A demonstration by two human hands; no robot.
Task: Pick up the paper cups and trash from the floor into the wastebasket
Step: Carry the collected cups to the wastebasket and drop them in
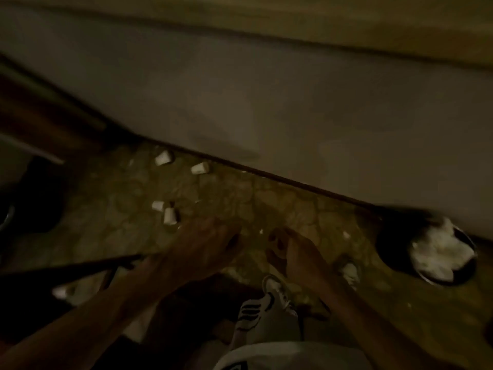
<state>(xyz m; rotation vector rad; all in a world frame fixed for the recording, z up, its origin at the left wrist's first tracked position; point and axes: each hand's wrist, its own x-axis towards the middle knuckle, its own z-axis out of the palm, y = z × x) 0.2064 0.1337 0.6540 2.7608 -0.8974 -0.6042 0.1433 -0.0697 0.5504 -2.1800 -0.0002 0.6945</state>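
Observation:
The picture is dark and blurred. Several white paper cups lie on the patterned floor: one (163,157) and another (200,168) near the wall, and a pair (158,205) (170,222) closer to me. My left hand (210,239) reaches out just right of the near pair, fingers stretched forward, holding nothing I can see. My right hand (289,249) hangs above the floor with loosely bent fingers. A dark round wastebasket (394,252) lies tipped at the right, with white crumpled trash (442,252) in its mouth. A crumpled white scrap (349,272) lies beside my right forearm.
A pale wall (293,102) runs diagonally behind the floor strip. Dark furniture (32,188) stands at the left, and a dark bar (66,267) crosses below my left arm. My striped shoe (266,308) is at the bottom middle. Small white crumbs (346,234) dot the floor.

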